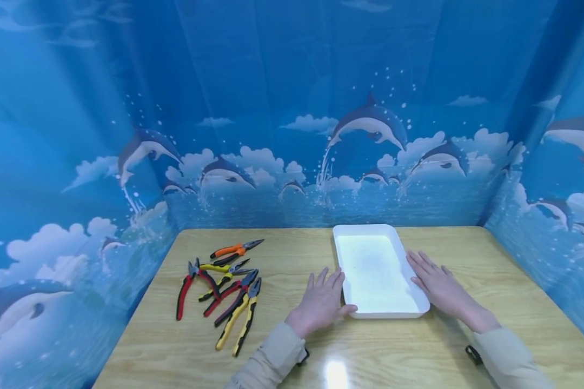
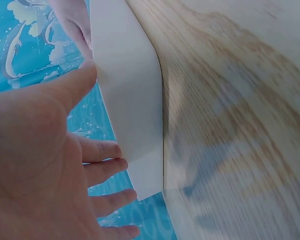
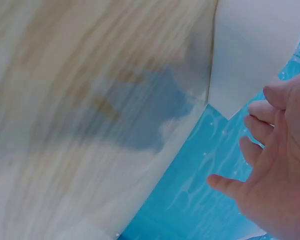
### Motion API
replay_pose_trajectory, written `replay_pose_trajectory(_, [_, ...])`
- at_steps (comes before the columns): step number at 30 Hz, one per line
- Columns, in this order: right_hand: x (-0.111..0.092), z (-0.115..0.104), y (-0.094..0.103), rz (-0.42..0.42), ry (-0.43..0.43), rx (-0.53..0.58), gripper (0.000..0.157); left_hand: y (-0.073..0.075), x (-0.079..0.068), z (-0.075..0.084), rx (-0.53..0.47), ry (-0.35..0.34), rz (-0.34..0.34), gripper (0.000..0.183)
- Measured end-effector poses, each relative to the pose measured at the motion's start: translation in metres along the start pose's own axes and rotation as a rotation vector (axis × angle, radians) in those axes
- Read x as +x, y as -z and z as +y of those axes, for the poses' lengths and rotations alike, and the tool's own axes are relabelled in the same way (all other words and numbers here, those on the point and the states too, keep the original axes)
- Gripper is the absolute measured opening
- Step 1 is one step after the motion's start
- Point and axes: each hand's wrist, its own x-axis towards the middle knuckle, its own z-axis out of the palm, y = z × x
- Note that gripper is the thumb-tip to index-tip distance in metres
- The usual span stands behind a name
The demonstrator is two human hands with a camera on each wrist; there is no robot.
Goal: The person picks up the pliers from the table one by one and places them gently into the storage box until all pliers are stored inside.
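A shallow white rectangular tray (image 1: 377,270) lies on the wooden table between my two hands, with nothing in it. My left hand (image 1: 319,302) is at the tray's left side, fingers spread, the thumb over the near left corner. In the left wrist view its fingertips are right at the rim of the tray wall (image 2: 130,110). My right hand (image 1: 443,286) lies along the right side with its fingers extended. The right wrist view shows the right hand (image 3: 280,150) beside the tray's end wall (image 3: 250,55), palm visible, gripping nothing.
Several pliers lie grouped on the left of the table (image 1: 292,356): orange-handled ones (image 1: 231,250) farthest back, red-and-black ones (image 1: 185,289) at the left, yellow-and-black ones (image 1: 240,319) nearest me. A blue dolphin-print curtain (image 1: 272,108) encloses the back and sides.
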Motion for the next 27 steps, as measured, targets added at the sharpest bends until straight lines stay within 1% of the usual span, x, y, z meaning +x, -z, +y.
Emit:
replay_pose_trajectory(2, [-0.002,0.0,0.001,-0.018,0.005,-0.022,0.053,0.0,0.0,-0.001,0.004,0.001,-0.002,0.083])
replay_pose_trajectory(4, [-0.003,-0.001,0.002,-0.04,-0.003,-0.029,0.052,0.001,0.0,-0.001,0.004,-0.001,-0.004,0.083])
replay_pose_trajectory(7, [-0.002,-0.001,0.002,-0.05,-0.006,-0.026,0.052,0.001,0.0,-0.003,0.002,-0.003,-0.004,0.083])
replay_pose_trajectory(17, [-0.002,-0.003,0.0,-0.036,0.005,0.016,0.051,0.0,0.001,-0.005,0.009,-0.014,0.005,0.084])
replay_pose_trajectory(20, [-0.002,-0.003,-0.001,-0.024,0.024,0.032,0.051,-0.001,0.0,-0.008,0.011,-0.017,0.003,0.083])
replay_pose_trajectory(27, [-0.001,-0.007,-0.005,-0.006,0.033,0.049,0.051,0.0,-0.003,-0.014,0.004,-0.025,0.001,0.082])
